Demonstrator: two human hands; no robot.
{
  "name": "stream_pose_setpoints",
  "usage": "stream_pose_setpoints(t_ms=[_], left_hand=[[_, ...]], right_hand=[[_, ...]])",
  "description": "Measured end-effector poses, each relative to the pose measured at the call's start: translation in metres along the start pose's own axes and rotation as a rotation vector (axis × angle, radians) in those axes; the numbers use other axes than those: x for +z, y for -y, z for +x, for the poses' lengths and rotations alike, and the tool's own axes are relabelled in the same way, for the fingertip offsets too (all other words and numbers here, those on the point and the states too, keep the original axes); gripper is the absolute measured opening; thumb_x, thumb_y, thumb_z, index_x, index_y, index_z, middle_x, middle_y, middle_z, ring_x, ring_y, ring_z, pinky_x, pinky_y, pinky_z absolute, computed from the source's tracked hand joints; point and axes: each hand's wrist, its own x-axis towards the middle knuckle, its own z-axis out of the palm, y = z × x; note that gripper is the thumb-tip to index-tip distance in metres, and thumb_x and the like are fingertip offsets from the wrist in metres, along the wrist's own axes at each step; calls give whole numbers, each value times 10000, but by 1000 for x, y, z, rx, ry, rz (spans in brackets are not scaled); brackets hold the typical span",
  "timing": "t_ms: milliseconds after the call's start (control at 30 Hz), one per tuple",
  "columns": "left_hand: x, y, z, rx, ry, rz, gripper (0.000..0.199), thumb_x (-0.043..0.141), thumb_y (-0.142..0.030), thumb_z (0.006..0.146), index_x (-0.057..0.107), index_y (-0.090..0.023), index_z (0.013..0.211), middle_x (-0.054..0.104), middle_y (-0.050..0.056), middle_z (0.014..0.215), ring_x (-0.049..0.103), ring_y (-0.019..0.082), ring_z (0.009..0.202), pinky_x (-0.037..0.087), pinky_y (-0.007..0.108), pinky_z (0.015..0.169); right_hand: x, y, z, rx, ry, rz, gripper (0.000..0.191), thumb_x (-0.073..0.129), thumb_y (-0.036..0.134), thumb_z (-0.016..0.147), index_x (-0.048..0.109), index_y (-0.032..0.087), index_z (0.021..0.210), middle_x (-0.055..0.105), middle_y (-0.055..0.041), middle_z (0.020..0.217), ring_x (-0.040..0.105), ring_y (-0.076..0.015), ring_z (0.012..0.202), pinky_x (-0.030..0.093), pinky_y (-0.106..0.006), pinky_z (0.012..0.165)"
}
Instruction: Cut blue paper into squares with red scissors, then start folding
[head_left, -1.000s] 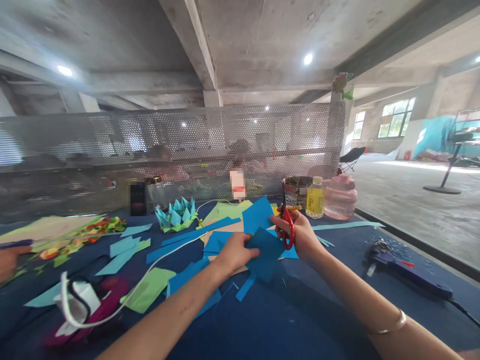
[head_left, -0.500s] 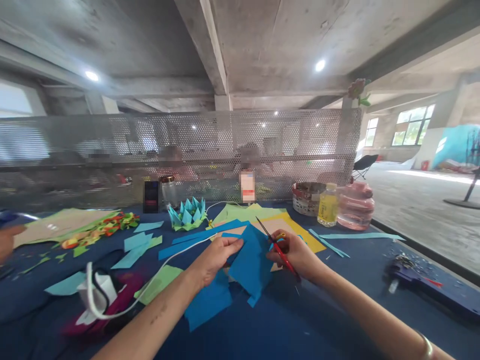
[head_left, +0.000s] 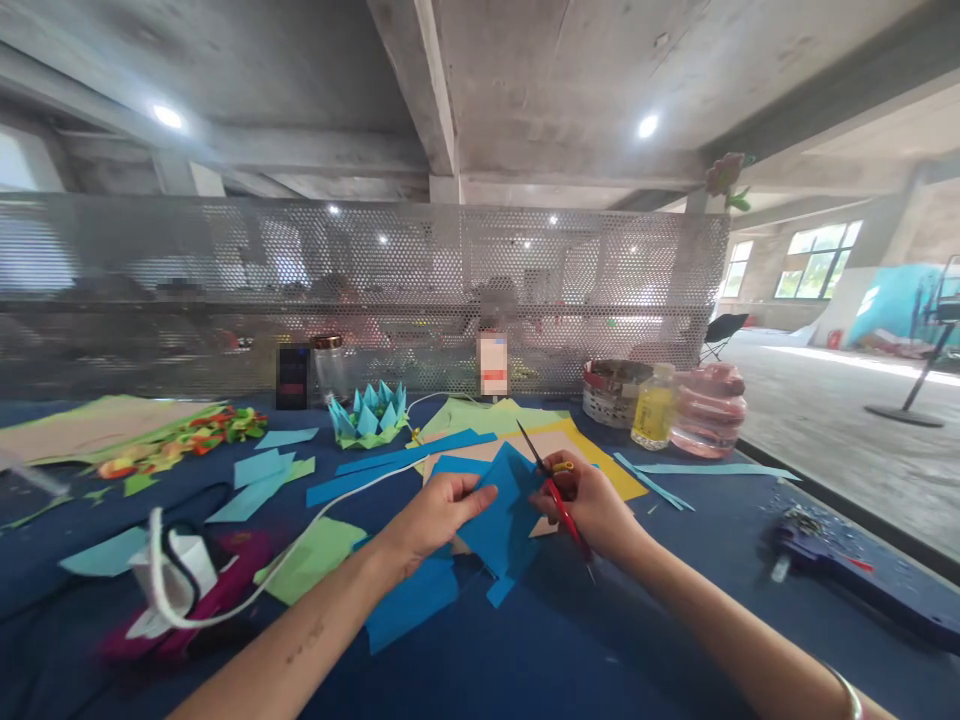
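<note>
My left hand (head_left: 435, 512) pinches the left edge of a blue paper sheet (head_left: 504, 510) and holds it tilted above the dark blue table (head_left: 570, 650). To its right, my right hand (head_left: 592, 505) grips red-handled scissors (head_left: 553, 490). Their blades point up and to the left, right at the sheet's upper right edge. More blue paper pieces (head_left: 409, 600) lie under and in front of my hands.
A yellow sheet (head_left: 600, 460) and green sheets lie behind my hands. A paper lotus (head_left: 370, 417), jar, basket (head_left: 611, 392), yellow bottle (head_left: 654, 407) and pink container (head_left: 709, 410) line the mesh screen. A glue gun (head_left: 840, 575) lies right; a white cable and charger (head_left: 176, 575) left.
My right hand turned the scissors from upright to slanting up-left at the sheet's edge. My left hand lifted the blue sheet and regripped its left edge. The view shifted slightly.
</note>
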Motion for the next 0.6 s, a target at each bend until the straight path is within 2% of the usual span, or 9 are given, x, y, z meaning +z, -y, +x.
stream_pose_setpoints(t_ms=[100, 233, 400, 500, 600], left_hand=[[3, 2, 0, -19, 61, -82, 435, 688, -584, 643, 611, -158, 684, 615, -21, 593, 528, 115, 541, 412, 255, 596], [2, 4, 1, -27, 45, -129, 385, 692, -529, 676, 642, -149, 719, 671, 11, 648, 584, 133, 572, 442, 266, 615], [-3, -2, 0, -46, 42, -204, 388, 730, -511, 643, 666, -138, 729, 697, 37, 657, 634, 165, 626, 476, 281, 652], [-5, -5, -2, -83, 80, -190, 366, 725, -499, 658, 675, -143, 729, 693, 29, 636, 621, 151, 575, 472, 277, 624], [-4, -6, -3, -86, 132, -162, 327, 718, -468, 683, 697, -149, 755, 710, 28, 666, 625, 143, 592, 464, 268, 641]], right_hand=[[1, 5, -2, 28, -12, 65, 331, 738, 259, 593, 495, 223, 815, 532, 86, 525, 459, -96, 451, 379, -221, 450], [2, 6, -1, -7, -60, 99, 374, 782, 308, 577, 511, 225, 821, 520, 85, 523, 473, -105, 473, 400, -231, 471], [-5, 10, 3, -71, -194, 105, 434, 774, 415, 612, 508, 220, 895, 629, 9, 678, 543, -149, 592, 449, -264, 517], [-7, 16, 2, -18, -158, 193, 498, 772, 463, 611, 467, 226, 925, 665, -14, 779, 548, -137, 584, 462, -261, 503], [-6, 21, -3, 70, -30, 288, 534, 788, 468, 593, 453, 227, 931, 626, 27, 724, 517, -102, 504, 454, -244, 468]])
